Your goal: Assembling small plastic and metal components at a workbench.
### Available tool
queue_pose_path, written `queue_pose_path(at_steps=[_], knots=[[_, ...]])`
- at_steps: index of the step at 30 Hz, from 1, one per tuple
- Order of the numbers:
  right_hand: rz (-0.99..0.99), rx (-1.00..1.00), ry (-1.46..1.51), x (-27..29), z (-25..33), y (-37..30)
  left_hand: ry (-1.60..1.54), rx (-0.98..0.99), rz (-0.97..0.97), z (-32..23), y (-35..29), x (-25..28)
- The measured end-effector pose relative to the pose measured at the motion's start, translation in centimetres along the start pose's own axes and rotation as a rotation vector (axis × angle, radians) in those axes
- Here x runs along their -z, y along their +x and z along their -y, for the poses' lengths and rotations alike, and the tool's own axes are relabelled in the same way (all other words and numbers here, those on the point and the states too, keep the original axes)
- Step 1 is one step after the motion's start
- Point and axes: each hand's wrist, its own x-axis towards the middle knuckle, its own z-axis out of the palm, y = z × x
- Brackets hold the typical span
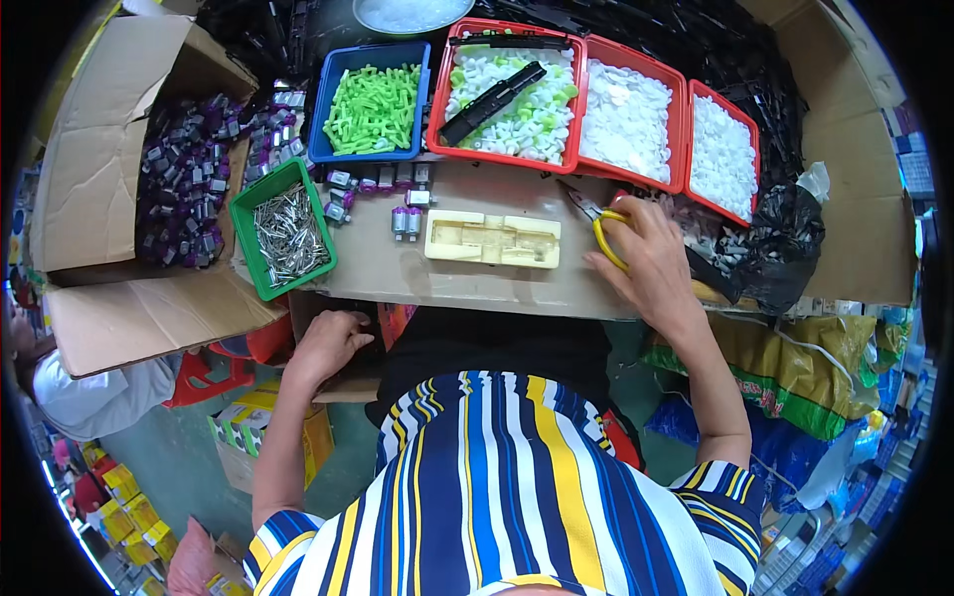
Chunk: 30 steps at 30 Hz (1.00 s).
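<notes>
My right hand is at the right of the cardboard-covered table, fingers curled around yellow-handled pliers. The metal jaws of the pliers point up and to the left. Left of them lies a cream-coloured rectangular fixture with moulded hollows, and no part shows in it. My left hand is below the table's front edge, bent over a dark open space; its fingertips are hidden. Just behind the fixture's left end are small silver-and-purple motors, some standing in a pair.
A green bin holds metal pins. A blue bin has green pieces; red bins hold white and green plastic parts, with black strips on top. At left, a cardboard box contains motors. A black plastic bag lies right.
</notes>
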Motion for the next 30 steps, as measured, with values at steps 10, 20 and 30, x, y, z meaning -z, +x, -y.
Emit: queue_pose_path(at_steps=[10, 20, 30], knots=[[-0.300, 0.324, -0.034, 0.1, 1.0, 10.8, -0.222, -0.280, 0.017, -6.5, 0.3, 2.4], [-0.237, 0.421, -0.295, 0.0, 2.4, 16.8, -0.306, -0.461, -0.005, -10.4, -0.2, 3.5], [-0.027, 0.397, 0.062, -1.3, 5.0, 6.8, -0.291, -0.514, -0.815, -11.6, 1.6, 3.6]])
